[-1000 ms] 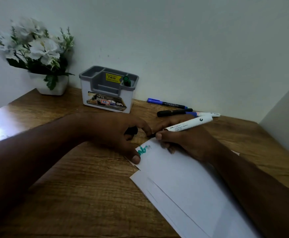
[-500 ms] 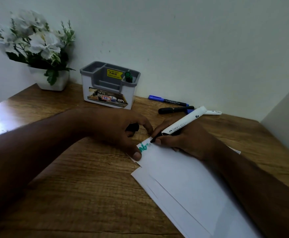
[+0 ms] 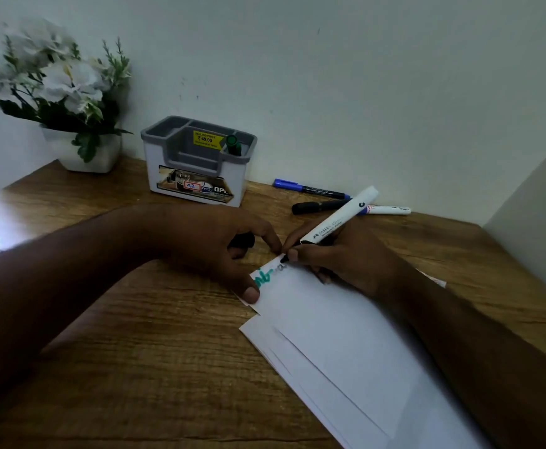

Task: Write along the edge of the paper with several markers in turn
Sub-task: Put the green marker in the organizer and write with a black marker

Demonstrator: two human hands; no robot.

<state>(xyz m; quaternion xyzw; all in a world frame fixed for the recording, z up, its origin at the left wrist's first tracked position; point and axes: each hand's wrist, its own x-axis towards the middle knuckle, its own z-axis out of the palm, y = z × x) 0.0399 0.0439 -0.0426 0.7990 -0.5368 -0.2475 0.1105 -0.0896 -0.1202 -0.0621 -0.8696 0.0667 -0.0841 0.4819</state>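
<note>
A stack of white paper point(image 3: 339, 338) lies slanted on the wooden desk. Green writing point(image 3: 262, 277) runs along its top edge, with small dark strokes just to its right. My right hand point(image 3: 339, 257) grips a white marker point(image 3: 339, 217), whose black tip touches the paper edge. My left hand point(image 3: 219, 244) presses the paper's corner with its thumb and holds a black cap point(image 3: 242, 240) in its curled fingers. Behind the hands lie a blue marker point(image 3: 308, 188), a black marker point(image 3: 317, 207) and a white marker point(image 3: 389, 209). A green marker point(image 3: 233, 144) stands in the organiser.
A grey and white desk organiser point(image 3: 197, 170) stands against the wall. A white pot of white flowers point(image 3: 80, 124) fills the far left corner. A side panel point(image 3: 537, 228) bounds the desk on the right.
My right hand tilted the white marker up and brought its tip down onto the paper edge. Small dark strokes have appeared to the right of the green writing.
</note>
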